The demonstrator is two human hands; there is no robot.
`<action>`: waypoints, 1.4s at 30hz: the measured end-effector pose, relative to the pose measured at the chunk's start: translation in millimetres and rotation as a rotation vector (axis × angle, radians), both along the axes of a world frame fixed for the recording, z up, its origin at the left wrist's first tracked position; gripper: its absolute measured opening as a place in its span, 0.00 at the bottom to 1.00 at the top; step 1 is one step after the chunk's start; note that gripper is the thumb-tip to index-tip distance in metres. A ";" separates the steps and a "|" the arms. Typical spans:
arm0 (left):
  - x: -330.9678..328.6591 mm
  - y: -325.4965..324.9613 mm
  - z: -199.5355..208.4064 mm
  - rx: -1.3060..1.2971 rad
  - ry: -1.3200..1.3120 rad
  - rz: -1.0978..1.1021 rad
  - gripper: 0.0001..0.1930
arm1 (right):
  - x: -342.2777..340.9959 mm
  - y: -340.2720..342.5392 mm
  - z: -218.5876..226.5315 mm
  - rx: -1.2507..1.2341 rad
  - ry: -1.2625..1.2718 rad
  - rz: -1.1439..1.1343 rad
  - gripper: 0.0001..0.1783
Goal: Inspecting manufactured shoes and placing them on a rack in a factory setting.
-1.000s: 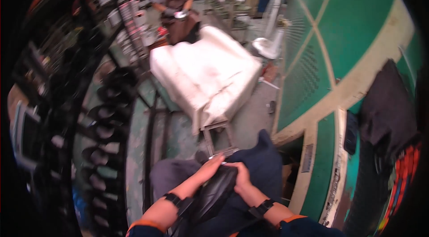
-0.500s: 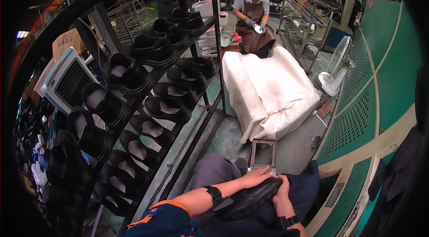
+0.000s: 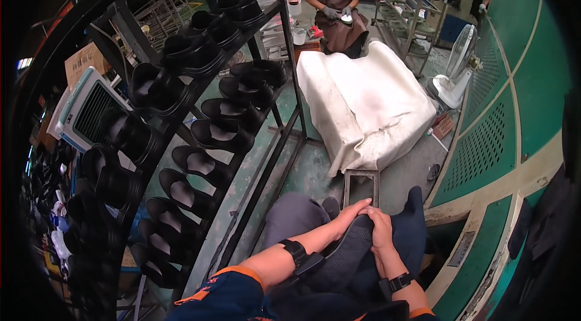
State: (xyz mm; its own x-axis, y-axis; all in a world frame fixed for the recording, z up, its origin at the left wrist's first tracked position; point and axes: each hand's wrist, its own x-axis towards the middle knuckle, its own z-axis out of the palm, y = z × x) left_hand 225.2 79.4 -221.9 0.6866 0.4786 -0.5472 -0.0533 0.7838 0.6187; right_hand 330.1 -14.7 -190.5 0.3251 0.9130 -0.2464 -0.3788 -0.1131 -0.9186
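A black shoe [image 3: 350, 249] rests over my lap with its patterned sole turned up. My left hand [image 3: 351, 215] reaches across to the shoe's far end, fingers bent over its edge. My right hand [image 3: 380, 228] wraps the same end from the right side, its fingertips meeting those of the left. Parts of the shoe lie behind my left forearm and wrist strap. Just beyond my hands stands a rectangular metal frame [image 3: 375, 185], between my legs and a block draped in a pale cloth [image 3: 375, 103].
On the left a dark metal rack [image 3: 290, 36] carries slanted rows of black shoes [image 3: 224, 133]. A green perforated cabinet [image 3: 484, 157] lines the right side, near a white fan [image 3: 451, 88]. Past the cloth sits a co-worker [image 3: 336, 9] in a brown apron and gloves, holding a small white item.
The shoe has been turned so its sole shows more plainly. My hands have drawn together round its far end, the left one's fingers now curled. The view has tilted slightly downward.
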 end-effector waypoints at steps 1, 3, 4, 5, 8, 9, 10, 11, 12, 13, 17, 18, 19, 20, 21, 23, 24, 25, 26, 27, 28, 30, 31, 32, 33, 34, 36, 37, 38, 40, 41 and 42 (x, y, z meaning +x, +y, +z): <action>-2.6 -1.1 3.2 -0.012 0.041 -0.080 0.27 | -3.3 -0.5 0.3 0.082 0.004 -0.061 0.17; -8.6 -5.6 7.3 -0.085 0.021 -0.023 0.19 | -11.2 -1.0 3.4 -0.003 0.015 -0.081 0.18; -12.7 -7.8 8.4 -0.062 0.001 0.027 0.18 | -16.2 0.7 5.4 0.015 -0.022 -0.091 0.18; -16.5 -9.2 9.3 -0.034 -0.018 0.066 0.16 | -20.0 1.3 8.5 0.019 -0.034 -0.116 0.18; -23.4 -12.6 11.1 0.037 -0.003 0.046 0.16 | -27.5 0.2 16.8 0.090 -0.076 -0.142 0.17; -24.2 -13.3 12.2 0.120 -0.017 0.042 0.16 | -29.3 -1.2 18.8 0.090 -0.089 -0.156 0.17; -25.1 -13.8 13.8 0.121 -0.034 0.005 0.19 | -29.9 -3.4 20.6 0.104 -0.095 -0.170 0.16; -25.5 -14.6 15.8 0.115 -0.008 0.017 0.19 | -31.0 -5.6 22.1 0.114 -0.099 -0.184 0.16; -26.3 -14.1 18.4 0.224 -0.052 -0.016 0.21 | -30.8 -7.2 23.6 0.176 -0.102 -0.148 0.15; -27.6 -14.8 21.4 0.325 -0.021 -0.071 0.22 | -31.1 -9.2 25.3 0.122 -0.103 -0.140 0.15; -32.8 -14.9 33.4 0.436 -0.214 -0.145 0.23 | -30.8 -12.8 35.2 0.126 -0.254 -0.126 0.14; -34.0 -14.8 35.3 0.433 -0.180 -0.145 0.23 | -30.4 -13.7 38.5 0.189 -0.342 -0.122 0.14; -35.1 -14.9 36.6 0.432 -0.188 -0.149 0.24 | -30.3 -14.7 41.7 0.190 -0.340 -0.138 0.14; -36.6 -14.7 37.3 0.460 -0.242 -0.172 0.24 | -30.5 -16.5 44.8 0.155 -0.341 -0.106 0.14; -36.5 -15.2 37.2 0.436 -0.201 -0.151 0.24 | -30.7 -18.0 47.4 0.117 -0.348 -0.079 0.13; -36.0 -14.3 36.7 0.633 -0.153 -0.100 0.25 | -33.1 -20.2 50.6 0.187 -0.393 -0.075 0.15; -35.1 -11.8 36.4 0.888 -0.347 -0.183 0.26 | -33.9 -20.6 51.2 0.283 -0.442 -0.086 0.18; -33.6 -12.4 36.4 0.883 -0.355 -0.237 0.26 | -33.9 -19.8 51.3 0.247 -0.436 -0.074 0.18; -31.9 -10.8 37.0 0.608 -0.158 -0.160 0.26 | -31.6 -18.0 51.1 0.209 -0.324 -0.086 0.19; -31.1 -11.6 38.2 0.295 0.087 -0.133 0.26 | -28.4 -15.0 50.4 0.173 -0.212 -0.099 0.21; -30.2 -11.1 39.8 0.174 0.052 -0.110 0.26 | -21.7 -9.9 49.6 0.158 -0.197 -0.092 0.24; -32.8 -12.3 43.9 0.529 -0.266 -0.102 0.28 | -3.5 0.6 45.8 0.039 -0.074 -0.171 0.28; -36.6 -12.7 46.3 0.704 -0.294 -0.055 0.29 | 10.8 7.4 43.8 -0.014 0.005 -0.207 0.29; -40.4 -14.7 48.4 0.691 -0.293 -0.084 0.29 | 25.9 15.5 41.0 -0.042 0.138 -0.229 0.31; -45.3 -18.2 49.9 0.576 -0.406 -0.049 0.31 | 40.6 23.1 36.9 -0.073 0.265 -0.252 0.33; -48.6 -20.4 50.8 0.470 -0.550 -0.012 0.33 | 53.2 31.9 31.6 -0.130 0.375 -0.312 0.35; -52.6 -26.0 50.4 0.793 -0.518 -0.026 0.41 | 65.1 41.4 17.2 -0.165 0.520 -0.283 0.36; -51.8 -30.3 49.1 0.872 -0.492 -0.034 0.44 | 67.6 44.6 10.0 -0.256 0.614 -0.315 0.37; -50.3 -33.0 47.8 0.738 -0.517 0.033 0.44 | 65.7 46.9 2.9 -0.263 0.644 -0.293 0.36; -49.1 -40.9 45.9 0.691 -0.576 0.092 0.44 | 59.2 47.6 -5.6 -0.193 0.620 -0.331 0.35; -48.1 -42.8 45.8 0.582 -0.590 0.163 0.44 | 55.6 47.5 -6.4 -0.194 0.613 -0.399 0.34; -49.1 -46.8 46.9 0.502 -0.637 0.201 0.44 | 50.4 47.1 -5.0 -0.173 0.548 -0.414 0.32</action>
